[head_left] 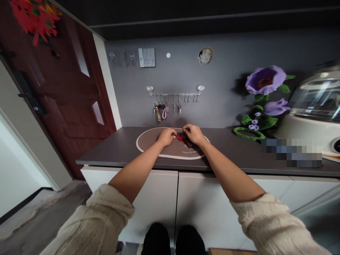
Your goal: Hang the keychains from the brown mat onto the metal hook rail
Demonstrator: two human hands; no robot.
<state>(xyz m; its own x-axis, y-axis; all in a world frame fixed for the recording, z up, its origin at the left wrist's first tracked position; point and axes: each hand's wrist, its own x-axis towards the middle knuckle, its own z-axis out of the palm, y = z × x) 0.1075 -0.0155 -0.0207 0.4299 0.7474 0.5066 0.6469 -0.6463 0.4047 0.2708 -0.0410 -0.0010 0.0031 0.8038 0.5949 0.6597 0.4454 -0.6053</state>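
Over the brown pale-rimmed mat on the counter, both hands work close together. My left hand is closed in a pinch on the near end of a small red item, perhaps a key tag; its exact kind is too small to tell. My right hand, fingers bent and pinched, grips a small dark item beside the red one, partly hidden by the fingers. Under the right hand a dark brown object, pouch-like in shape, rests on the mat.
Behind the mat, a metal hook rail on the wall carries several key bunches. Purple artificial flowers with a green ring base and a white appliance with a clear dome stand right. A dark red door is left.
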